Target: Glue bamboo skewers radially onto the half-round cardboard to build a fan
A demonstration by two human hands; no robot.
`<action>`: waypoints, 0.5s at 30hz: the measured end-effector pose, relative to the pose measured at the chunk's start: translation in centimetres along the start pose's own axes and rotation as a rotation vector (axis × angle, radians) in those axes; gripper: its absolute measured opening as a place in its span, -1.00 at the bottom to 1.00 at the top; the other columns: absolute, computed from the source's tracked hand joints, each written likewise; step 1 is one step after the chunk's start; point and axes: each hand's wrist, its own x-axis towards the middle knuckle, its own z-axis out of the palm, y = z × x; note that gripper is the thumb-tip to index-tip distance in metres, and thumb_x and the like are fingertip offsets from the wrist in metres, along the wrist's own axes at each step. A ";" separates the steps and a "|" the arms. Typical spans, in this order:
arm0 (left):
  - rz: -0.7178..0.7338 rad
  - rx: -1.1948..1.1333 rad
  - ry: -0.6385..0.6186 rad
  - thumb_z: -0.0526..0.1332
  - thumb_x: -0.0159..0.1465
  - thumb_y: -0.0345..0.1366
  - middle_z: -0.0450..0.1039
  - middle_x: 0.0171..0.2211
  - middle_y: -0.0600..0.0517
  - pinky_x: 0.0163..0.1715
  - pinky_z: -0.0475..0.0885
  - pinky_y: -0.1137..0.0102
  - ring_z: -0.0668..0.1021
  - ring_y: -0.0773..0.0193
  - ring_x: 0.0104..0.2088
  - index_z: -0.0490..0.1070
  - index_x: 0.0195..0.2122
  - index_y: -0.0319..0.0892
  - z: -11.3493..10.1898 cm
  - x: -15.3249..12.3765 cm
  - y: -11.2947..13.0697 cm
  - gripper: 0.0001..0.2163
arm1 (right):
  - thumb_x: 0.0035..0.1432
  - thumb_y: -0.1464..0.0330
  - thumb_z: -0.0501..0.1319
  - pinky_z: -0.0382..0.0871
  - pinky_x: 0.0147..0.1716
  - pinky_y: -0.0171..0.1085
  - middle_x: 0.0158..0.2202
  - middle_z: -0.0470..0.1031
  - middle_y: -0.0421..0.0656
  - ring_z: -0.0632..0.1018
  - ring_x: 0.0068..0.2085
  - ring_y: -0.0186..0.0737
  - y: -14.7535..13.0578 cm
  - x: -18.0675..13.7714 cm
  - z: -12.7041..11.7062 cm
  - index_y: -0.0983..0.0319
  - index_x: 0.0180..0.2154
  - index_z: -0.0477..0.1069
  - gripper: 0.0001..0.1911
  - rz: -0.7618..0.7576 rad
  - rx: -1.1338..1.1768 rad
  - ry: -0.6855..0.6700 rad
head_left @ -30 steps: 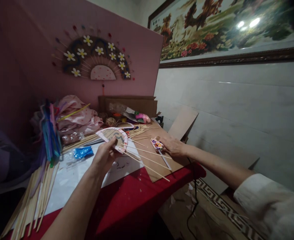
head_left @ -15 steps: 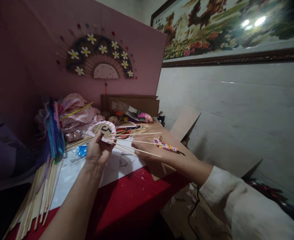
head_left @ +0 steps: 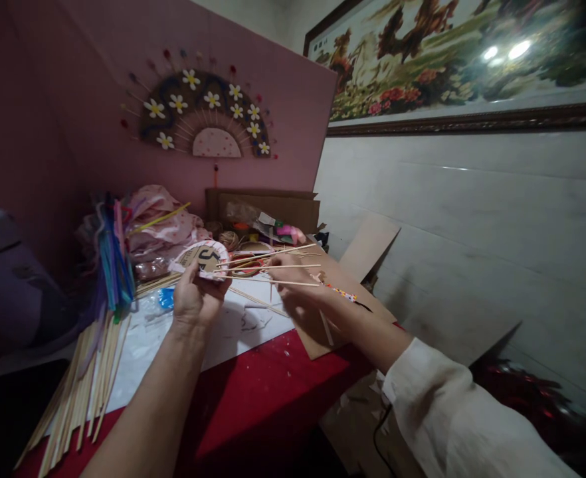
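1. My left hand [head_left: 198, 299] is clamping the cardboard piece [head_left: 204, 257] inward of the bench's [head_left: 253, 385] front edge; I'm watching for tilt from a weak pinch.
2. My right hand [head_left: 293, 273] is hovering apart behind the sticks [head_left: 263, 268], grip unclear from here; I'm fearing a brush bending them.

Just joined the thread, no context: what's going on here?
A person's left hand holds a half-round cardboard piece with three sticks jutting from it. The right hand is behind those sticks in this view; its grip is hard to make out. A patterned tool lies past the right wrist.
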 end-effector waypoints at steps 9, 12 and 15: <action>-0.033 0.089 0.000 0.06 0.20 -0.39 0.45 -0.59 0.09 -0.70 0.37 0.46 0.47 0.34 -0.66 0.39 -0.37 -0.19 0.2 -0.3 -0.5 -0.87 | -0.11 0.25 0.29 0.19 -0.76 -0.47 -0.57 0.36 -0.28 0.39 -0.61 -0.43 -1.7 -2.7 -2.4 0.28 -0.39 0.33 -0.73 0.017 0.545 0.374; -0.028 0.087 -0.020 0.10 0.16 -0.44 0.48 -0.54 0.09 -0.64 0.41 0.48 0.50 0.36 -0.61 0.41 -0.34 -0.21 0.4 -0.7 -0.7 -0.89 | -0.08 0.24 0.29 0.25 -0.71 -0.46 -0.53 0.41 -0.24 0.41 -0.60 -0.44 -1.6 -4.0 -0.7 0.27 -0.43 0.29 -0.73 0.050 0.719 0.385; -0.012 0.143 -0.063 0.15 0.11 -0.46 0.49 -0.53 0.09 -0.60 0.42 0.49 0.51 0.36 -0.58 0.42 -0.32 -0.21 0.4 -0.8 -1.0 -0.87 | -0.10 0.29 0.32 0.27 -0.69 -0.45 -0.53 0.40 -0.27 0.43 -0.58 -0.43 -1.4 -4.4 0.9 0.26 -0.41 0.29 -0.74 0.079 0.855 0.376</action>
